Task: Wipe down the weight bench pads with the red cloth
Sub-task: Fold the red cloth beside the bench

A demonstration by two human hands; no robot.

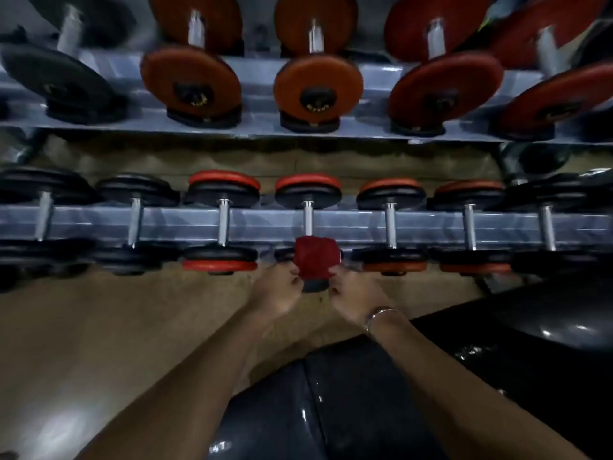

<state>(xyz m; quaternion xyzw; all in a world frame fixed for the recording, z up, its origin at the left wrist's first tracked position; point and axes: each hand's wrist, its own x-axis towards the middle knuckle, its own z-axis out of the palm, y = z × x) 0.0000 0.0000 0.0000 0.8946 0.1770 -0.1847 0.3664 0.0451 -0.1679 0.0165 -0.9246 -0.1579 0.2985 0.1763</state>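
The red cloth (315, 257) is draped over the near end of a dumbbell on the lower rack. My left hand (277, 290) grips the cloth's left edge. My right hand (356, 295), with a silver bracelet on its wrist, grips the right edge. Both arms reach forward from the bottom of the view. A glossy black bench pad (335, 406) lies below my arms at the bottom centre. Another black pad (537, 330) sits at the right.
A two-tier grey dumbbell rack (265, 224) spans the view, its lower row holding several black and red dumbbells (221, 224). The upper tier carries larger orange-red dumbbells (316, 84). Tan floor (99, 343) shows at the left.
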